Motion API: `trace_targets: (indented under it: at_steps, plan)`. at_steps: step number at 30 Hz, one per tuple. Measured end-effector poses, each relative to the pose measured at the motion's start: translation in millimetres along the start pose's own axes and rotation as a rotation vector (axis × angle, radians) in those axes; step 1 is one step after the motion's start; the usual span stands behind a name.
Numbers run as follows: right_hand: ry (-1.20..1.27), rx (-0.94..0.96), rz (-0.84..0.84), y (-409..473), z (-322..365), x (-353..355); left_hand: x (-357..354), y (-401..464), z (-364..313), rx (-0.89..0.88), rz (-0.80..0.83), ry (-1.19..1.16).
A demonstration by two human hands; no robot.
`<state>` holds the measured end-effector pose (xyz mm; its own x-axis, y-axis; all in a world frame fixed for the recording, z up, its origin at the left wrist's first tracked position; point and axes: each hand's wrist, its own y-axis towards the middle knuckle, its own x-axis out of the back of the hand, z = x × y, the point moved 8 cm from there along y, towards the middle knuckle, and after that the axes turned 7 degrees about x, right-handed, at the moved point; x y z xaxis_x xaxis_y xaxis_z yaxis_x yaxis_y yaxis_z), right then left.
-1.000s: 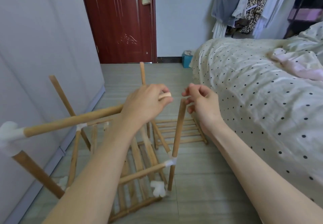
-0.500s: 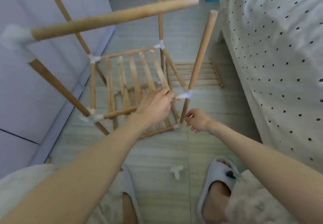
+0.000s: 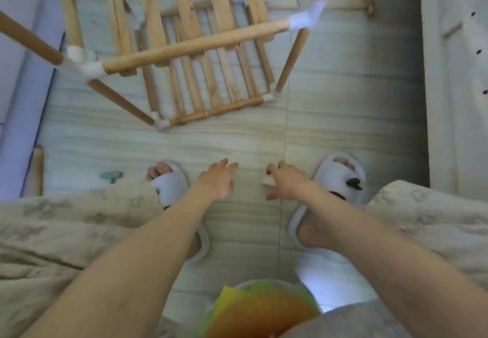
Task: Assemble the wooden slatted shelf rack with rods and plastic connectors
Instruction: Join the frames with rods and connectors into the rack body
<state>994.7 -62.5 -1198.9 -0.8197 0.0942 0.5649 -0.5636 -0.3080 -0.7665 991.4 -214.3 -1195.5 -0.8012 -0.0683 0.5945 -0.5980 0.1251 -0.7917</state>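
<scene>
Your left hand point(image 3: 219, 180) reaches down toward the floor point(image 3: 237, 139) with fingers extended and loosely spread, holding nothing; your right hand point(image 3: 286, 182) reaches down beside it, fingers partly curled, with a small white plastic connector point(image 3: 268, 180) at its fingertips; the frame is blurred, so whether the fingers already pinch the connector or only touch it cannot be told. The connector lies between your two hands, touching the right and just apart from the left, so the right hand is the nearer; its shape and long axis are too blurred to read. The partly built rack point(image 3: 200, 55) stands ahead of both hands, well apart from them; its near horizontal rod point(image 3: 195, 46) runs across your view from lower left to upper right, ending at a white corner connector point(image 3: 307, 16) ahead of your right hand; an upright rod point(image 3: 291, 57) descends from that joint to the rack's lower corner. Judged from this layout, the coming move is to lift the connector forward and upward to a free rod end, which the right hand is better placed to do. A white slipper point(image 3: 340, 176) sits just outside the right hand; another slipper point(image 3: 169, 184) sits just outside the left; a small pale green piece point(image 3: 112, 176) lies further left. No brand, label or writing is legible.
</scene>
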Motion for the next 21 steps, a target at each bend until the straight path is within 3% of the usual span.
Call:
trace_targets:
  at_steps: [4,7,13,17,21]
  plan:
    - [-0.074,0.067,-0.043,11.7,-4.0,-32.1,-33.3,15.2,-4.4,0.009,0.102,-0.041]
    - [-0.009,0.061,-0.131,21.2,-11.2,-28.3,-37.7,23.3,-3.4,0.016,0.126,-0.069]
    - [0.196,0.039,-0.106,25.0,-18.7,-3.6,-19.9,17.5,1.1,0.085,0.123,-0.211]
    - [0.214,0.088,-0.199,1.3,-4.5,68.8,41.3,5.6,-16.1,0.078,-0.017,-0.39]
    - [0.159,0.116,-0.322,-56.2,7.8,164.2,134.1,-34.8,-60.7,-0.144,-0.298,-0.641]
